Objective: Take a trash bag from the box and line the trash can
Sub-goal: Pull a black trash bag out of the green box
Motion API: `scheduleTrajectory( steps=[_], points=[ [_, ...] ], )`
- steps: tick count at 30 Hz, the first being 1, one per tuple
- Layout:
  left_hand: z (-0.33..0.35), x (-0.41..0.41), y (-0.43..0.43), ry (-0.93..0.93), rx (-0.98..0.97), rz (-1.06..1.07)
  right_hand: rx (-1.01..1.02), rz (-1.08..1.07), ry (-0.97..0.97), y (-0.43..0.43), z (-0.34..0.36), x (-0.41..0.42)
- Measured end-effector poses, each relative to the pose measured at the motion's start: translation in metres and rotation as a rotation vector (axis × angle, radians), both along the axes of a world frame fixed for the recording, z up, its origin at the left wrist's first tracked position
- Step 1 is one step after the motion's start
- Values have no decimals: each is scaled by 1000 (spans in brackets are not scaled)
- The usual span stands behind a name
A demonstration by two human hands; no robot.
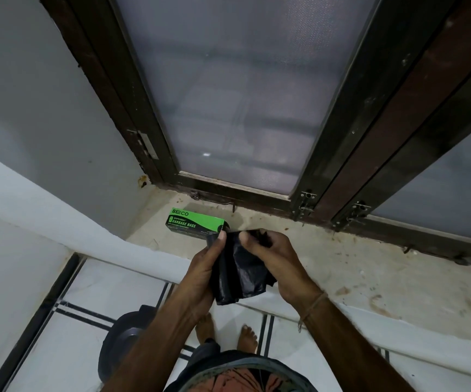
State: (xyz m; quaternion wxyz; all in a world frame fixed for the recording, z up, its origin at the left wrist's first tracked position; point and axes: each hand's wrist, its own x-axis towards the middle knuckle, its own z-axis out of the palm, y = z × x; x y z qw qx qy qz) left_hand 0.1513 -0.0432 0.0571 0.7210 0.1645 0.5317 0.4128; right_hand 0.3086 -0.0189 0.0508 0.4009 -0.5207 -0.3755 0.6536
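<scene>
Stained beige stone sill point(341, 267) under frosted window point(242, 94), green cardboard box point(196, 222) on it, left hand point(203, 274) and right hand point(275, 261) pinching black plastic bag point(237, 278).

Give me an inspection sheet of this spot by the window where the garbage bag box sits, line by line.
Surface: stained sill, the box lying on it.
Job's things: green garbage bag box on the sill; black trash bag, bunched, held over the sill edge; dark trash can on the floor below.
Clutter: nothing seen.
Hands: left hand and right hand both grip the trash bag.
Cables: nothing seen.
Surroundings: frosted window in a dark frame; tiled floor; bare feet.
</scene>
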Motion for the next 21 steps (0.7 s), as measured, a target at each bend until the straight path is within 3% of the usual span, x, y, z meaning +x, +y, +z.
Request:
scheduleTrajectory(
  steps=[3,12,17,21],
  points=[
    [-1,1,0,-23,-12,17,34,-24,-102,1,-8,0],
    [5,6,0,-31,-13,22,-28,-204,-116,6,-10,-3],
    [7,6,0,-35,-8,16,6,21,-83,0,-6,1],
    [8,4,1,-30,-11,10,30,-82,-101,3,-15,-1]
  ],
)
